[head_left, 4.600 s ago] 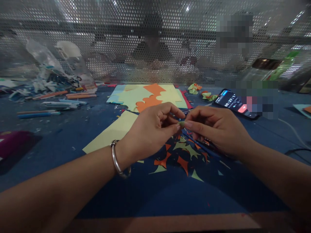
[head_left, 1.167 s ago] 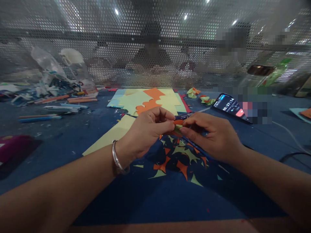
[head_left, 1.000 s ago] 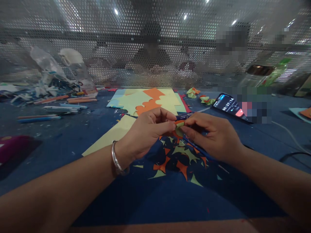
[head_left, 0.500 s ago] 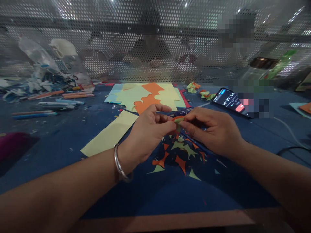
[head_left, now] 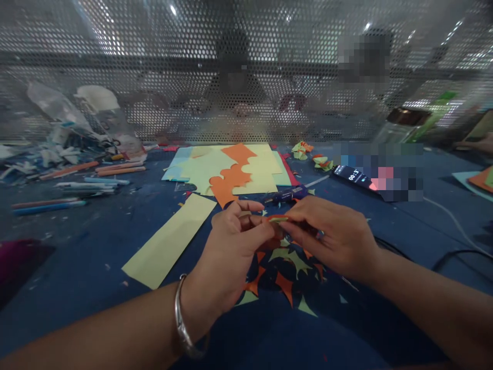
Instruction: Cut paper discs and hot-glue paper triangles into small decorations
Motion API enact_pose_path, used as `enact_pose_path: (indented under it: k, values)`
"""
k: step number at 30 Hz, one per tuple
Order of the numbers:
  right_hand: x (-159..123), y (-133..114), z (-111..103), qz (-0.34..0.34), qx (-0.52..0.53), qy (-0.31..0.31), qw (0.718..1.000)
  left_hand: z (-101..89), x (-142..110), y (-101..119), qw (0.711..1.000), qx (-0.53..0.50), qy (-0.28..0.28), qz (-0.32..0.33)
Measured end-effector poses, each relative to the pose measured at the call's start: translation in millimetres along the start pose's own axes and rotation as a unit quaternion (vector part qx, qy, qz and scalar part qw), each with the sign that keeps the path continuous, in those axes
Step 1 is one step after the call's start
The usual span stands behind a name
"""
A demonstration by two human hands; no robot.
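Note:
Between the fingertips of my left hand (head_left: 241, 241) and my right hand (head_left: 333, 234) is a small curled paper piece (head_left: 278, 219), orange with pale green. Both hands pinch it, one from each side; part of it is hidden by the fingers. Below them on the blue table lie orange scraps (head_left: 285, 288) and pale green scraps (head_left: 298, 263), cut with curved edges. A blue glue gun (head_left: 288, 194) rests just beyond my fingers. To the left of my left hand lies a pale yellow paper strip (head_left: 169, 244).
Behind the hands is a stack of yellow and blue paper sheets (head_left: 185, 167) with a cut orange sheet (head_left: 233, 180) on top. Crumpled paper flowers (head_left: 322, 162) and a phone (head_left: 354, 177) sit at the right. Rolled paper sticks (head_left: 96, 185) lie left; a perforated metal screen (head_left: 173, 103) stands behind.
The view has tilted up, so the table things sit lower in the picture. Both hands still pinch the paper piece, which is now turned flatter.

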State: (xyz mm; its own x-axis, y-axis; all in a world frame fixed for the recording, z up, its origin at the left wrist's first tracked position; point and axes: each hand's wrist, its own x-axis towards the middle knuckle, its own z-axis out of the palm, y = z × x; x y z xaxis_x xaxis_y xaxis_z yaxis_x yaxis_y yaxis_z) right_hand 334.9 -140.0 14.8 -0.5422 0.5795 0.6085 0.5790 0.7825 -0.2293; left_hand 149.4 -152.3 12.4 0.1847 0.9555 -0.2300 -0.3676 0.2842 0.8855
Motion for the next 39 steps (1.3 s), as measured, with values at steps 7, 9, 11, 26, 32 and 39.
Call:
enact_pose_path:
  k: [7,9,11,26,32,39]
  values:
    - [-1,-2,-2,-0.050,-0.054,-0.015,0.997,1.4,-4,2,0.999,-0.023,0.006,-0.039]
    - [-1,-2,-3,-0.065,-0.067,-0.020,0.995,0.6,-5,4,0.999,-0.021,0.008,-0.045]
    - [0,-2,-3,-0.092,-0.085,-0.020,0.992,-0.9,-5,5,0.999,-0.012,0.011,-0.038]
    - [2,1,0,-0.037,0.009,-0.054,0.998,-22.9,9,-1,0.970,0.223,-0.042,0.089]
    - [3,-1,-6,0.036,0.073,-0.051,0.995,-25.7,2,0,0.932,0.306,-0.080,0.176]
    - [6,4,-18,0.107,0.069,-0.024,0.992,-20.0,-11,6,0.929,0.284,-0.145,0.185]
